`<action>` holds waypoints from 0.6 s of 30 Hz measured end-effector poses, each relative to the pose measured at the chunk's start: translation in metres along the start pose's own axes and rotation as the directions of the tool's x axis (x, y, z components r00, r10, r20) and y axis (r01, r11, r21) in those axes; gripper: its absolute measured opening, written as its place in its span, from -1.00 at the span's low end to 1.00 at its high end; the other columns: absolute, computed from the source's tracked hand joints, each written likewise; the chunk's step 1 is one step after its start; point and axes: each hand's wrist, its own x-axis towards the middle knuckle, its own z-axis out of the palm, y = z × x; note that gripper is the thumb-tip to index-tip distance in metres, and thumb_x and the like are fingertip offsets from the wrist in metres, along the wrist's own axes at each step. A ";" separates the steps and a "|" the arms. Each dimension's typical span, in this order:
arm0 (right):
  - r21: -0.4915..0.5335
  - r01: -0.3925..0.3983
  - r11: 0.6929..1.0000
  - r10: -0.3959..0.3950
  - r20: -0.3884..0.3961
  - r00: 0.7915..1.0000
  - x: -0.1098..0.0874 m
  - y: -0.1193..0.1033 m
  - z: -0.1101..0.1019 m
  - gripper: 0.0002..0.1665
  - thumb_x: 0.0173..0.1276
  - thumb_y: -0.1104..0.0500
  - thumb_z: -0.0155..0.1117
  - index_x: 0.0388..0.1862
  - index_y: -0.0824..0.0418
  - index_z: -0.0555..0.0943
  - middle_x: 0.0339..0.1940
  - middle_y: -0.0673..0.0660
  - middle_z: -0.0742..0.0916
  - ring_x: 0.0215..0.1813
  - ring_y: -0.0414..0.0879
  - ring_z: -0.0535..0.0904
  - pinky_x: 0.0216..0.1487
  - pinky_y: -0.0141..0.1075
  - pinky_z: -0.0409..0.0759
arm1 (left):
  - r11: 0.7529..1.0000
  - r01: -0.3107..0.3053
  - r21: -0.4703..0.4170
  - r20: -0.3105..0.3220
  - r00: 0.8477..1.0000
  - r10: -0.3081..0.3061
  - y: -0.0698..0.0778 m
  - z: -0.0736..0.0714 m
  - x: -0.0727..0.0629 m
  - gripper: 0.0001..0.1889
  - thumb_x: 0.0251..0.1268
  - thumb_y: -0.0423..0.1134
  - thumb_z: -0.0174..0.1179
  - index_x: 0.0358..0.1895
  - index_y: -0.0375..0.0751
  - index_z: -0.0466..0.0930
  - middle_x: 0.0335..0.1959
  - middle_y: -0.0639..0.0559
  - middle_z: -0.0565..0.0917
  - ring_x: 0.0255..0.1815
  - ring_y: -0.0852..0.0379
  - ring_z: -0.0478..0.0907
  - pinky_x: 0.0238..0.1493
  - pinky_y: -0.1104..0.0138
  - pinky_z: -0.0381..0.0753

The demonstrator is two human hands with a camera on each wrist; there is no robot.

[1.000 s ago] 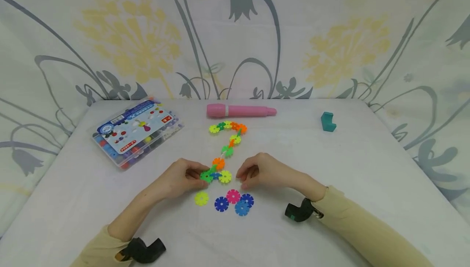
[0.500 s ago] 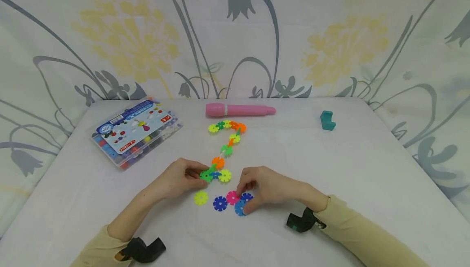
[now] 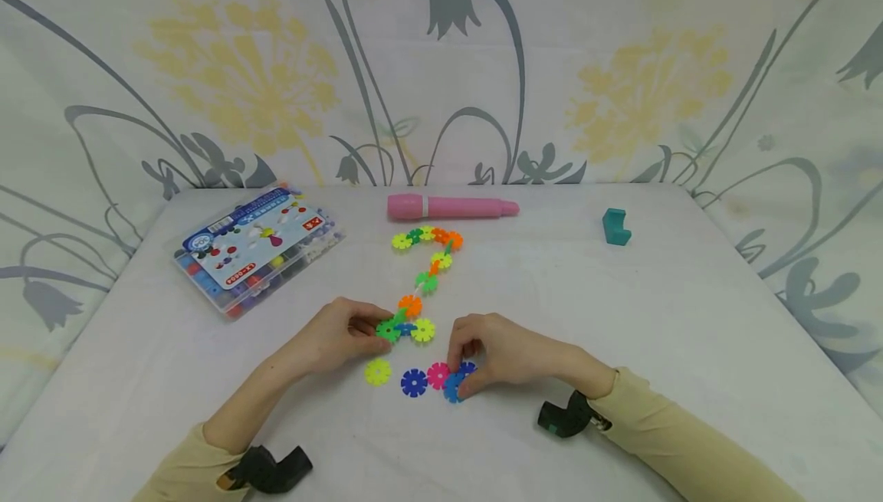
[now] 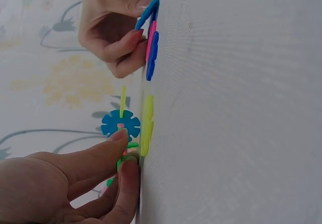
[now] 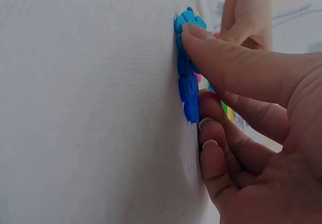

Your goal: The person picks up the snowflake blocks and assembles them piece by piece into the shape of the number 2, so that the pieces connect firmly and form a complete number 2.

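Note:
In the head view my left hand point(image 3: 338, 337) pinches a green notched disc point(image 3: 388, 331) at the near end of a chain of interlocked snowflake discs point(image 3: 427, 283). A dark blue piece joins that green disc to a yellow disc point(image 3: 424, 330). With thumb and forefinger, my right hand point(image 3: 507, 349) pinches a light blue disc point(image 3: 452, 388), which looks tilted up off the cloth in the left wrist view. Beside it lie a pink disc point(image 3: 438, 374) and a dark blue disc point(image 3: 414, 383). Another dark blue disc point(image 3: 469, 367) is partly hidden by the right fingers.
A loose yellow disc point(image 3: 378, 372) lies below the left hand. At the back left sits a clear plastic case point(image 3: 258, 249) of coloured pieces. A pink capped tube point(image 3: 451, 207) lies beyond the chain, and a teal block point(image 3: 616, 227) stands at the back right.
My right hand has come down from beside the chain to the loose discs and taken hold of the light blue one. The pink disc has shifted slightly. My left hand stays put.

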 end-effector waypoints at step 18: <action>0.037 -0.043 0.998 0.040 0.074 0.996 0.002 0.001 -0.012 -0.84 0.16 0.10 0.56 -0.40 0.00 0.68 -0.41 -0.16 0.69 -0.31 -0.25 0.55 -0.21 -0.39 0.57 | 1.000 -0.018 0.007 0.002 1.000 0.018 -0.002 -0.001 -0.001 -0.56 0.26 -0.26 0.37 0.19 -0.32 0.63 -0.25 0.03 0.64 -0.25 0.12 0.48 -0.22 0.43 0.54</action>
